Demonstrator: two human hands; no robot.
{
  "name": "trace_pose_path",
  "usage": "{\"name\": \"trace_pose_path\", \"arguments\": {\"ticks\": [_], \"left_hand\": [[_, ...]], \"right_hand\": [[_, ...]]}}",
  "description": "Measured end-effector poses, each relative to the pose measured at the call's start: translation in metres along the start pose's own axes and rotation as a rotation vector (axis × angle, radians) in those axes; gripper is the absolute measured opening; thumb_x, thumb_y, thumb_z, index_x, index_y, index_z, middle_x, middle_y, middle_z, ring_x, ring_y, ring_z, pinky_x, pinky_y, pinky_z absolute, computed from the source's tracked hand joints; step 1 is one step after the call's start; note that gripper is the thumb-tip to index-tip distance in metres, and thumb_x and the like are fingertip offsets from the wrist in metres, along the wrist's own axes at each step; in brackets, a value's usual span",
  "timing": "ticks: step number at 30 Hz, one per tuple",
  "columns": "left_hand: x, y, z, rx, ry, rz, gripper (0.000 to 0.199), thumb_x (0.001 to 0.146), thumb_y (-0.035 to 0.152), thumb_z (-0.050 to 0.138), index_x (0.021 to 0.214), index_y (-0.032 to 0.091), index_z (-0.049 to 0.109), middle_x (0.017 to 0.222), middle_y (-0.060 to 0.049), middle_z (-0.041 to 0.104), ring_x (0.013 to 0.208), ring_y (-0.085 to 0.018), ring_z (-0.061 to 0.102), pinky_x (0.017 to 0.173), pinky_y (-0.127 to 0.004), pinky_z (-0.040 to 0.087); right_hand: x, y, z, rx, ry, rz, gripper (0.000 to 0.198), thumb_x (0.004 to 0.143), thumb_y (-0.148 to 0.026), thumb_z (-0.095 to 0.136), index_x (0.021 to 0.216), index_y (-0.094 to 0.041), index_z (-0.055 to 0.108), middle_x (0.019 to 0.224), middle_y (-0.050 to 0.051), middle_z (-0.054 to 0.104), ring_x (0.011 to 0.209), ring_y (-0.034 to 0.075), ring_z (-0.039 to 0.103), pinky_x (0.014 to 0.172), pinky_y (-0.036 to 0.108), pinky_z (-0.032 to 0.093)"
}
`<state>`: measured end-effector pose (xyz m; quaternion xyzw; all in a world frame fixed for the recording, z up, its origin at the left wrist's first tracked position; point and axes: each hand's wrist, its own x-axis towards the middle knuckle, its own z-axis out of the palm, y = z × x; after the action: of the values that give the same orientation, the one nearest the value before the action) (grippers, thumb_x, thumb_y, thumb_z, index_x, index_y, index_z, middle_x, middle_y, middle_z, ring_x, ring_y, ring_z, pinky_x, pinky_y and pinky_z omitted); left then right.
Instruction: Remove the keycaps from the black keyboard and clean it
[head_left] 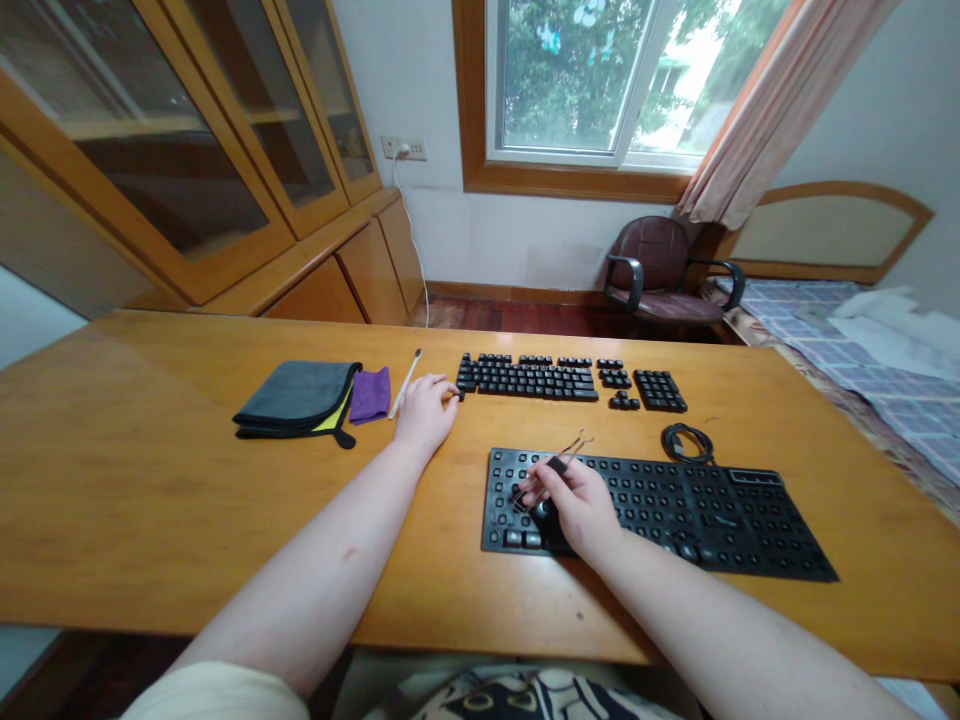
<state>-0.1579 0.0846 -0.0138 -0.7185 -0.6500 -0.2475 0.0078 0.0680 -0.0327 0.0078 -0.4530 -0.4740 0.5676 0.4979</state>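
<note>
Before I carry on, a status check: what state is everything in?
Keyboard: flat, most keycaps off
Loose keycaps: grouped in rows beyond it
Cable: coiled
Gray cloth: folded
Purple cloth: lying flat
Right hand: closed on wire tool
Left hand: at leftmost keycaps, grip unclear
Curtain: drawn aside
Wall plug: inserted
Glass cabinet doors: shut
Window: unclear

The head view looks down (and forward) over the desk [150, 500].

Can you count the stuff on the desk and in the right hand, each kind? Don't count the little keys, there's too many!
Cloths: 2, a gray towel and a purple cloth
Toothbrush: 1
Keyboard: 1
Coiled cable: 1
Wire keycap puller, in the right hand: 1
Total: 6
</note>
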Motion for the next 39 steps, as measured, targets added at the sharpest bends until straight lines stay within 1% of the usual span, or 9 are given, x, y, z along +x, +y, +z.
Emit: {"name": "trace_pose_path", "arguments": {"ticks": [6, 16, 20, 23, 26, 28, 31, 35, 39], "left_hand": [[-0.001, 0.001, 0.0, 0.007, -0.005, 0.001, 0.016, 0.079, 0.029, 0.052, 0.08, 0.025, 0.067, 0.113, -0.003, 0.061, 0.111, -0.023, 0.05, 0.1, -0.038, 0.036], [0.0, 0.001, 0.0, -0.016, -0.009, 0.009, 0.016, 0.079, 0.029, 0.053, 0.084, 0.024, 0.068, 0.112, -0.004, 0.061, 0.112, -0.023, 0.05, 0.1, -0.038, 0.037], [-0.003, 0.008, -0.012, -0.108, -0.027, 0.045, 0.021, 0.081, 0.028, 0.052, 0.093, 0.02, 0.067, 0.116, -0.008, 0.06, 0.113, -0.024, 0.051, 0.101, -0.04, 0.036], [-0.016, 0.021, -0.032, -0.27, -0.229, 0.241, 0.037, 0.082, 0.032, 0.053, 0.117, 0.021, 0.058, 0.131, -0.008, 0.051, 0.122, -0.023, 0.045, 0.106, -0.039, 0.032], [-0.037, 0.04, -0.048, -0.407, -0.631, 0.533, 0.081, 0.071, 0.045, 0.066, 0.141, 0.023, 0.03, 0.148, -0.009, 0.03, 0.135, -0.026, 0.027, 0.112, -0.044, 0.02], [-0.052, 0.052, -0.05, -0.424, -0.785, 0.627, 0.105, 0.061, 0.052, 0.072, 0.145, 0.021, 0.017, 0.152, -0.013, 0.017, 0.139, -0.031, 0.014, 0.112, -0.05, 0.011], [-0.067, 0.066, -0.042, -0.399, -0.833, 0.669, 0.117, 0.056, 0.056, 0.073, 0.146, 0.018, 0.009, 0.152, -0.015, 0.01, 0.14, -0.034, 0.005, 0.111, -0.054, 0.002], [-0.073, 0.071, -0.029, -0.361, -0.827, 0.693, 0.115, 0.058, 0.057, 0.07, 0.146, 0.015, 0.008, 0.152, -0.016, 0.01, 0.14, -0.034, 0.004, 0.111, -0.054, 0.0], [-0.073, 0.073, -0.031, -0.311, -0.813, 0.712, 0.103, 0.065, 0.052, 0.065, 0.145, 0.013, 0.013, 0.151, -0.017, 0.013, 0.14, -0.034, 0.007, 0.111, -0.054, 0.002]], "right_hand": [[0.0, 0.0, 0.0, -0.004, -0.001, -0.005, 0.033, 0.077, -0.049, 0.061, 0.078, -0.016, 0.061, 0.069, 0.005, 0.069, 0.054, 0.014, 0.063, 0.054, 0.027, 0.052], [0.0, 0.003, 0.0, -0.014, 0.001, -0.001, 0.035, 0.076, -0.051, 0.061, 0.078, -0.016, 0.06, 0.069, 0.006, 0.069, 0.054, 0.014, 0.064, 0.055, 0.027, 0.052], [0.001, 0.004, -0.005, -0.1, -0.028, -0.033, 0.034, 0.081, -0.05, 0.056, 0.08, -0.016, 0.061, 0.072, 0.006, 0.069, 0.057, 0.015, 0.064, 0.057, 0.028, 0.052], [0.0, -0.002, -0.011, -0.354, -0.16, -0.158, 0.029, 0.085, -0.043, 0.051, 0.082, -0.017, 0.065, 0.074, 0.005, 0.069, 0.063, 0.015, 0.064, 0.062, 0.028, 0.051], [-0.002, -0.008, -0.014, -0.64, -0.284, -0.276, 0.023, 0.087, -0.035, 0.051, 0.082, -0.019, 0.066, 0.073, 0.004, 0.068, 0.068, 0.015, 0.063, 0.067, 0.028, 0.049], [-0.003, -0.008, -0.015, -0.751, -0.336, -0.318, 0.021, 0.087, -0.032, 0.051, 0.082, -0.019, 0.067, 0.073, 0.004, 0.068, 0.068, 0.016, 0.062, 0.068, 0.027, 0.047], [-0.002, -0.004, -0.013, -0.811, -0.423, -0.35, 0.019, 0.087, -0.03, 0.052, 0.086, -0.019, 0.067, 0.081, 0.005, 0.07, 0.074, 0.016, 0.062, 0.07, 0.027, 0.046], [-0.003, -0.003, -0.009, -0.841, -0.545, -0.402, 0.019, 0.088, -0.029, 0.051, 0.089, -0.019, 0.067, 0.087, 0.005, 0.071, 0.081, 0.016, 0.063, 0.075, 0.027, 0.046], [-0.009, -0.007, -0.006, -0.935, -0.676, -0.623, 0.018, 0.088, -0.03, 0.051, 0.089, -0.019, 0.066, 0.085, 0.005, 0.07, 0.08, 0.016, 0.063, 0.075, 0.027, 0.046]]}}
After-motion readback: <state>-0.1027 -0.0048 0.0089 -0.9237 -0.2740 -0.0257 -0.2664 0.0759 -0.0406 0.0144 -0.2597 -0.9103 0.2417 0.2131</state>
